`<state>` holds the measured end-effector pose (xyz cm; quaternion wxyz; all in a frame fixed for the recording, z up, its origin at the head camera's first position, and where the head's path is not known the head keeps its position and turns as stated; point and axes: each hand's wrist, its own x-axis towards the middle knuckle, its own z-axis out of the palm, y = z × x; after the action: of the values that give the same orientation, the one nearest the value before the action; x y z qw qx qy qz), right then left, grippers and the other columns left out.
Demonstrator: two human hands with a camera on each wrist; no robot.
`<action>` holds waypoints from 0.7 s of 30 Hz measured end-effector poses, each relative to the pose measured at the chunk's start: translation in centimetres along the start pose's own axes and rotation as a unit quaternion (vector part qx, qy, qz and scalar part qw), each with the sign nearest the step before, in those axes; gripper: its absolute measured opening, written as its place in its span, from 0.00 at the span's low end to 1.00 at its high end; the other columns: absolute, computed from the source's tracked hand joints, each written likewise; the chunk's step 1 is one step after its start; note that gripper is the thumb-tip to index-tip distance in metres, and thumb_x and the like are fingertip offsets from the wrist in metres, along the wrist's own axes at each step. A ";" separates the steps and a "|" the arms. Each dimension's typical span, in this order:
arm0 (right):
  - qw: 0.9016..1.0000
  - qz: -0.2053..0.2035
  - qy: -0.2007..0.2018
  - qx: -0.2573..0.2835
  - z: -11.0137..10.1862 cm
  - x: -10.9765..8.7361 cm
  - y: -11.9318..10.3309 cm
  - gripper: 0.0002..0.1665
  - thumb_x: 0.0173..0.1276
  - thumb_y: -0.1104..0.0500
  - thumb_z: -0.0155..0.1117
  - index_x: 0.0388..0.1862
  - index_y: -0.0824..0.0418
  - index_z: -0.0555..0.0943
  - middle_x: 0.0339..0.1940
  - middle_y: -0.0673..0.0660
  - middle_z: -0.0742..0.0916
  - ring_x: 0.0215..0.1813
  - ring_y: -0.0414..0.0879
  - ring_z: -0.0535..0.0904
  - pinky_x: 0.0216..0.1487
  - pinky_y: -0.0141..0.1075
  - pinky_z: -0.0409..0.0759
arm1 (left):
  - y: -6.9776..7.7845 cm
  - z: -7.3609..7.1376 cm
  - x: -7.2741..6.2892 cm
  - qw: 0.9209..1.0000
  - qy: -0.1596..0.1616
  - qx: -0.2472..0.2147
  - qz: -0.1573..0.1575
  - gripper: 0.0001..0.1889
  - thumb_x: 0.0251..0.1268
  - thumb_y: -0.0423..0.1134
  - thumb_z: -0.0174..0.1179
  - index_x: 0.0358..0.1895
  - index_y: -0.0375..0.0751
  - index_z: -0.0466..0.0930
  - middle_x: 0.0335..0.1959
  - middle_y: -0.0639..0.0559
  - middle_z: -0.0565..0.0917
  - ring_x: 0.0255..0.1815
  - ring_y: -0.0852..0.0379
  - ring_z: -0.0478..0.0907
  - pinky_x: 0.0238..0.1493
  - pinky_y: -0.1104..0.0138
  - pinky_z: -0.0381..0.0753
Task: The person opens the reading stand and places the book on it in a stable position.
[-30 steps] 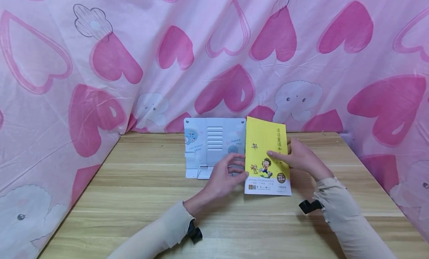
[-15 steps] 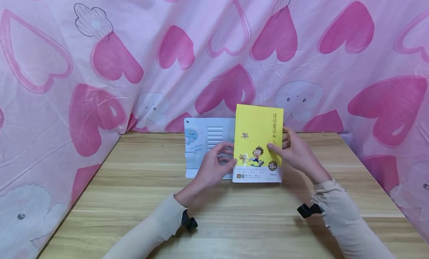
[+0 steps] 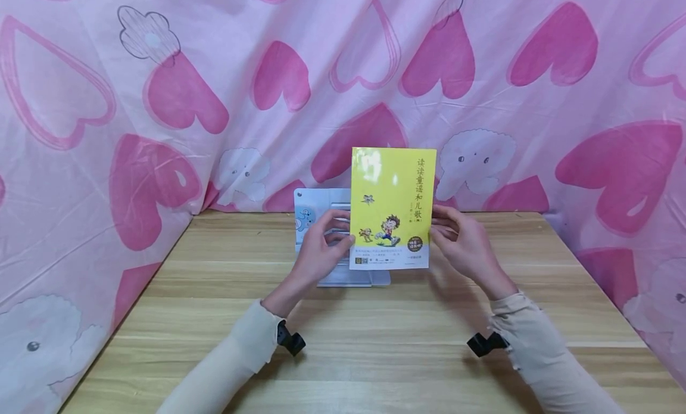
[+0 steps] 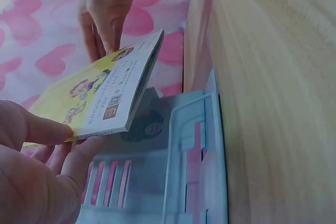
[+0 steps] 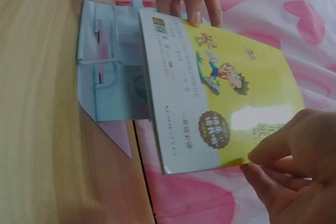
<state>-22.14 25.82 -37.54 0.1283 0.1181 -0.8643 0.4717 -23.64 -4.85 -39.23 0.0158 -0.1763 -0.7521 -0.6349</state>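
Note:
A yellow book (image 3: 393,193) with a white band along its bottom is held upright off the table, its cover facing me. At the book's left edge my left hand (image 3: 321,244) pinches it, thumb in front and fingers behind, as the left wrist view shows. My right hand (image 3: 466,247) pinches the opposite edge the same way. Behind the book stands a pale blue book stand (image 3: 308,229) with slots and a wire page holder (image 5: 100,61). The book hides most of the stand's right side in the head view. In the wrist views a gap separates book and stand.
The stand rests on a wood-grain table (image 3: 375,342) near its back edge. A pink curtain (image 3: 343,56) with hearts hangs behind and along both sides. A black strap-on camera (image 3: 292,339) sits at the left wrist, another camera (image 3: 485,344) at the right.
Both hands have lifted the book up and to the left, from beside the stand to in front of it. The book now stands straighter, and the stand has stayed put.

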 end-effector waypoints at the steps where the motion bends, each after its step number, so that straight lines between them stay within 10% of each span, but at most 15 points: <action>1: 1.000 -0.005 0.001 -0.005 0.2 0.0 0.0 0.35 0.76 0.71 0.65 0.80 0.68 0.71 0.66 0.72 0.86 0.66 0.65 0.86 0.60 0.23 0.84 | 0.0 -0.2 0.0 1.000 0.003 -0.001 -0.002 0.23 0.75 0.30 0.67 0.67 0.52 0.78 0.57 0.46 0.86 0.55 0.47 0.89 0.51 0.56 0.94; 7: 1.000 -0.019 0.000 -0.006 1.1 -0.3 0.2 0.43 0.77 0.69 0.66 0.86 0.52 0.66 0.64 0.68 0.87 0.60 0.63 0.89 0.60 0.41 0.90 | -0.2 -1.2 0.4 1.000 0.023 0.005 -0.008 0.22 0.74 0.30 0.67 0.66 0.51 0.78 0.57 0.46 0.86 0.55 0.47 0.88 0.54 0.58 0.93; 21: 0.997 -0.021 -0.007 0.068 3.5 0.0 0.7 0.50 0.77 0.70 0.66 0.86 0.34 0.63 0.56 0.69 0.87 0.57 0.63 0.90 0.56 0.40 0.91 | -0.2 -3.8 0.9 0.996 0.062 0.059 0.027 0.20 0.74 0.31 0.68 0.64 0.52 0.81 0.57 0.50 0.88 0.60 0.49 0.87 0.69 0.50 0.85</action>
<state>-22.75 23.18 -39.88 0.1238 0.1479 -0.8286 0.5256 -25.33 -8.30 -38.43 0.0895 -0.1558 -0.7808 -0.5984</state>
